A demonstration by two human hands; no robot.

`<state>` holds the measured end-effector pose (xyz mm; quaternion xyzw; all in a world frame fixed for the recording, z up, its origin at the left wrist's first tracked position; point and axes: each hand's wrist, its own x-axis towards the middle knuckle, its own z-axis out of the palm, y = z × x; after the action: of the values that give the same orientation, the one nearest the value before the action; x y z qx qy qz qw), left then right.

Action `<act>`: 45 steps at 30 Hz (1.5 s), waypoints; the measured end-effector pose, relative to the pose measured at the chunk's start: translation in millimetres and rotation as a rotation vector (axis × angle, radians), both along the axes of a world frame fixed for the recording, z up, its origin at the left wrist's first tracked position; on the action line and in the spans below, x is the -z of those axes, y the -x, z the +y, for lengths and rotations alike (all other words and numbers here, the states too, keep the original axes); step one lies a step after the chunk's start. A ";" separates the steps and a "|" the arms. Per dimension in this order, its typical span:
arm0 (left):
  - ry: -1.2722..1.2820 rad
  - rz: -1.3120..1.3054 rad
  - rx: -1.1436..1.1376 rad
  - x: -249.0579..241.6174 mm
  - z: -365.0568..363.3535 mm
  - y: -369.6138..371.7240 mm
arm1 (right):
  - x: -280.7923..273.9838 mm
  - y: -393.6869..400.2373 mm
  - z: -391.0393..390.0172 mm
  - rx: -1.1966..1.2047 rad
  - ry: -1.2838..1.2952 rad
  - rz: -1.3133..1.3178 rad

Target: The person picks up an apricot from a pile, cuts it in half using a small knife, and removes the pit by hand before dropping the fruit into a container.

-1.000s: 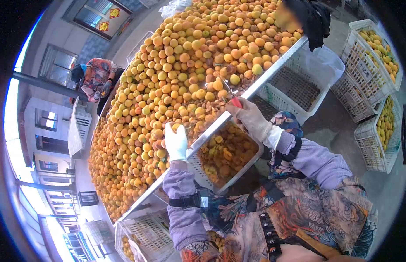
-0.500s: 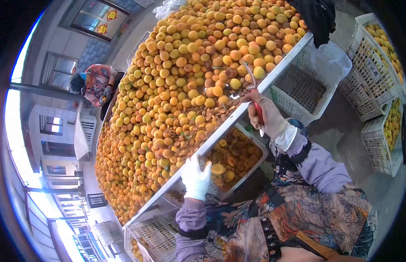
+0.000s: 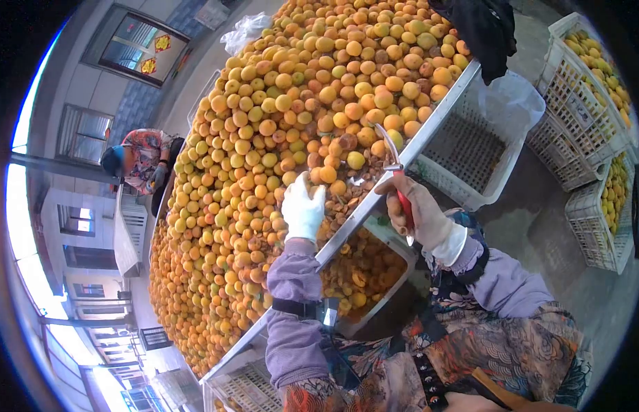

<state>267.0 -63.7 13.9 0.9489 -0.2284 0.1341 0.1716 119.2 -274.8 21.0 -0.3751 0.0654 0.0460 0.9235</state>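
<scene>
Fruit: a heap of apricots [image 3: 251, 141] spreads ahead of and around the left hand; each should be light, smooth-skinned and easily bruised, the ripest perhaps a little slippery, so it is best cupped round the sides with light fingertips.
Knife: the hooked knife [image 3: 404, 204] sits in the right hand, its blade rising over the pile beyond the fingers; it looks light and rigid, and the red handle is the only sound place to grip.
Right hand: the right hand [image 3: 424, 214], gloved, is closed round that handle, beside the desk edge.
Left hand: the left hand [image 3: 304, 211], in a white glove, rests on the fruit well apart from the right; its fingers face away, so I can't tell whether they have hold of an apricot.
Desk: the metal rim of the desk [image 3: 347, 232] runs between the two hands.
Crates: below and between the hands, a crate [image 3: 405, 262] contains cut fruit [image 3: 359, 278]; past the right hand stand stacked crates [image 3: 570, 130] of yellow fruit.
Writing: a panel on the stack and the red-and-gold posters [image 3: 162, 44] far beyond the left hand carry nothing legible; no brand can be read.
</scene>
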 end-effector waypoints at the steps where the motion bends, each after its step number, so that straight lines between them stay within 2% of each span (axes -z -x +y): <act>1: -0.004 -0.018 -0.016 -1.2 -8.6 0.2 | -0.4 -0.4 -1.1 0.012 -0.014 0.013; 5: -0.104 -0.150 0.028 17.1 -20.8 -11.2 | -0.8 -1.8 -0.1 0.007 -0.034 0.039; 8: -0.103 -0.085 -0.049 22.8 -24.0 -14.7 | -3.7 -3.4 1.1 -0.044 -0.021 0.039; 9: -0.127 -0.095 -0.074 24.0 -26.2 -15.2 | -7.9 -3.3 2.8 -0.043 0.057 0.026; 14: -0.047 -0.086 -0.055 11.0 -32.2 -8.1 | -13.1 -3.1 11.0 -0.049 0.107 0.067; 17: 0.471 0.279 -0.123 -13.7 -32.6 16.9 | -6.8 0.0 12.0 -0.064 0.098 0.052; 18: 0.689 0.297 0.043 -2.5 -22.2 15.3 | -4.7 0.3 11.9 -0.074 0.101 0.008; 20: 1.060 0.487 0.054 -27.5 -21.8 44.2 | -3.5 1.0 12.6 -0.121 0.118 -0.020; 21: 1.174 0.582 0.055 -24.6 -12.1 51.3 | -4.2 1.2 13.7 -0.161 0.135 -0.042; 22: 1.350 0.666 0.131 -30.7 -9.3 65.8 | -6.3 2.4 15.0 -0.176 0.136 -0.048; 25: 1.523 0.773 0.236 -40.7 1.4 109.2 | -12.1 8.5 19.2 -0.428 0.234 -0.020; 26: 1.602 0.782 0.192 -38.5 3.8 121.2 | -13.7 12.5 23.3 -0.440 0.238 -0.018; 28: 1.631 0.781 0.128 -37.1 11.1 142.9 | -17.3 21.7 32.5 -0.478 0.322 -0.061; 33: 1.553 0.659 0.161 -28.4 22.5 181.9 | -23.4 54.1 52.1 -0.635 0.310 -0.008; 41: 1.446 0.690 0.123 -9.3 42.8 210.6 | -13.7 84.9 67.2 -0.670 0.333 0.014; 45: 1.513 0.719 0.137 -9.6 46.4 219.9 | -17.7 91.5 67.9 -0.694 0.422 0.068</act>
<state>47.1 -17.3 23.5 0.5471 -0.0654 -0.0701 0.8315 27.7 -207.0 38.7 -0.5544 -0.0265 0.3531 0.7532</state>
